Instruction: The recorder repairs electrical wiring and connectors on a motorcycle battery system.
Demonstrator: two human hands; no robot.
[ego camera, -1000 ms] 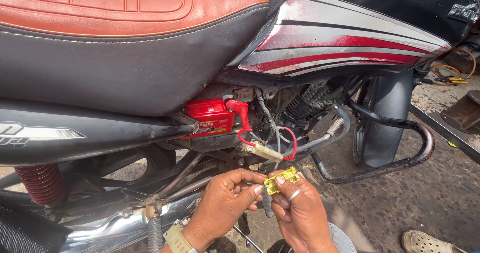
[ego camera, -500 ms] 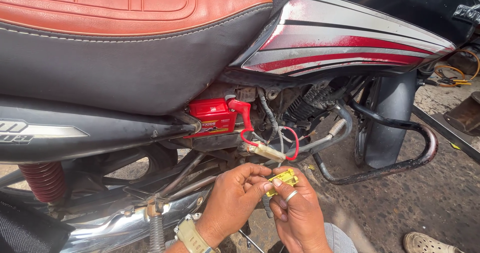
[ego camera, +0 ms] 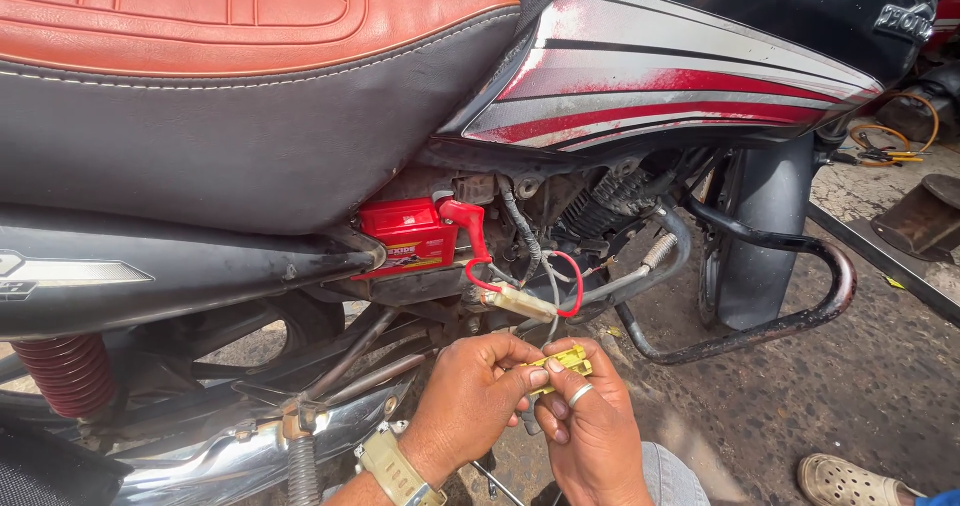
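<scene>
Both my hands meet below the motorcycle's open side, pinching a small yellow part (ego camera: 562, 363) between the fingertips. My left hand (ego camera: 470, 396) grips its left end; a watch sits on that wrist. My right hand (ego camera: 592, 428), with a ring on one finger, holds the right end from below. Just above hangs a cream-coloured connector (ego camera: 520, 302) on a looped red wire (ego camera: 573, 284). Up and to the left sits a red battery (ego camera: 405, 236) with a red terminal cap (ego camera: 466, 216).
The orange and black seat (ego camera: 250, 76) and the black, red and silver tank panel (ego camera: 680, 76) fill the top. A black crash guard tube (ego camera: 800, 316) curves at the right. A red shock spring (ego camera: 65, 371) stands at the left. A sandalled foot (ego camera: 850, 481) rests at the bottom right.
My hands stay together on the yellow part, with the fingers shifting slightly on it. The view has drifted a little.
</scene>
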